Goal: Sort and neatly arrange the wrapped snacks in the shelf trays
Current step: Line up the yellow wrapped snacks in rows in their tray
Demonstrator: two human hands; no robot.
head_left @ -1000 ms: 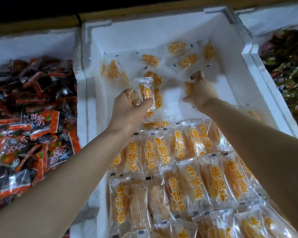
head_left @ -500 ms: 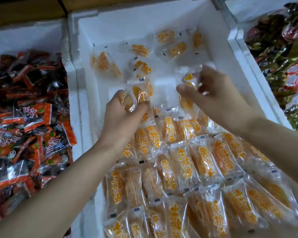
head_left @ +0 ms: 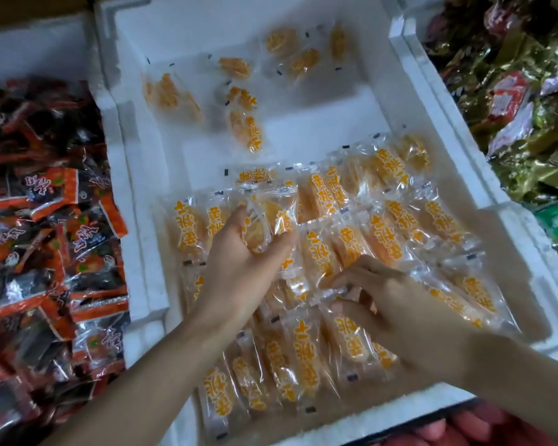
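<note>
A white foam tray (head_left: 438, 101) holds clear-wrapped yellow peach snacks with orange lettering. Neat overlapping rows of these packets (head_left: 397, 226) fill its near half. Several loose packets (head_left: 242, 123) lie scattered over the far half. My left hand (head_left: 242, 262) hovers over the rows at the left and grips a couple of packets (head_left: 271, 223) between fingers and thumb. My right hand (head_left: 390, 300) is low over the middle rows, its fingertips pinching the sealed end of one packet (head_left: 332, 291) lying among the rows.
A foam tray on the left is heaped with black-and-orange wrapped snacks (head_left: 45, 220). Gold, green and red wrapped snacks (head_left: 512, 91) pile up in the tray on the right. Pink items (head_left: 464, 429) show below the front rim. Bare white floor (head_left: 319, 117) lies between the scattered packets and the rows.
Both hands have come back from the scattered packets at the far end to the arranged rows. The right hand brought a packet down and now pinches one in the rows; the left still holds its packets.
</note>
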